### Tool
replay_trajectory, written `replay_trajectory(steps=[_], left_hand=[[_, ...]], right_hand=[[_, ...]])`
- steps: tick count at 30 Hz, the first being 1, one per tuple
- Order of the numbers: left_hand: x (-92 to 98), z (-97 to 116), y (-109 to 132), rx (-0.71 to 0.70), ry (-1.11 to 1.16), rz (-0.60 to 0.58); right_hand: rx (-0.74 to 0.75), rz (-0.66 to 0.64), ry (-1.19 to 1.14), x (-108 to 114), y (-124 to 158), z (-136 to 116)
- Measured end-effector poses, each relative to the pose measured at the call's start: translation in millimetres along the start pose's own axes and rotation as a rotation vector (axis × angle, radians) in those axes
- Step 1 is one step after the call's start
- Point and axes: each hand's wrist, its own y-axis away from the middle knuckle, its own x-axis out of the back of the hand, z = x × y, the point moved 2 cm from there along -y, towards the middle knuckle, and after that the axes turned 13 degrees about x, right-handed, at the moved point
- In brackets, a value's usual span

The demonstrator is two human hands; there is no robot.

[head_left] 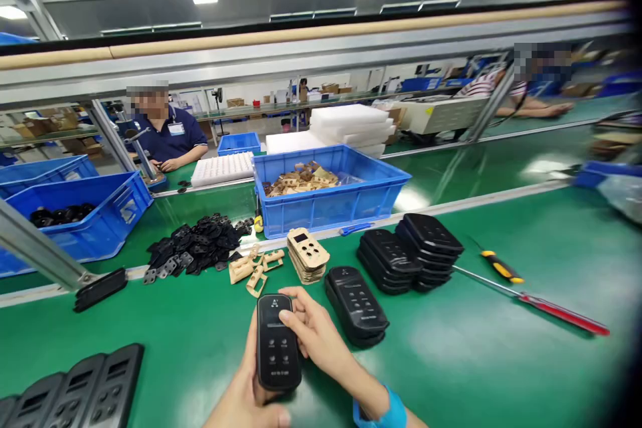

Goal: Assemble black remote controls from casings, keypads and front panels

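A black rounded control panel, with a small logo at its top and button marks below, is held upright above the bench with its face toward me. My left hand is closed around its left side and lower end. At the upper right edge, my right hand grips it too, the thumb lying on the face. Just right of my hands is a short stack of similar black panels. Taller stacks of black panels stand behind it. Beyond my hands are stacked beige cut-out sheets and loose beige pieces.
Small black plates are heaped before a blue bin of beige parts. Black housings lie lower left. A red-handled screwdriver and a yellow-black screwdriver lie right. A person sits across the bench.
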Motion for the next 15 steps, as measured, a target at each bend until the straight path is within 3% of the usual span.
replay_trajectory(steps=[5, 9, 12, 15], left_hand=[[22.1, -5.4, -9.0, -0.044, -0.114, 0.031], [30.4, -5.3, -13.4, -0.041, -0.109, 0.096], [31.1, -7.5, -15.3, -0.028, -0.092, 0.121], [32.5, -10.1, -17.1, -0.034, -0.080, 0.144]], right_hand=[[0.081, 0.060, 0.433, 84.1, -13.7, -28.6], [0.058, 0.059, 0.624, 145.0, -15.9, -22.3], [0.109, 0.038, 0.778, 159.1, -22.0, -21.1], [0.221, -0.023, 0.883, 149.7, -39.8, -31.4]])
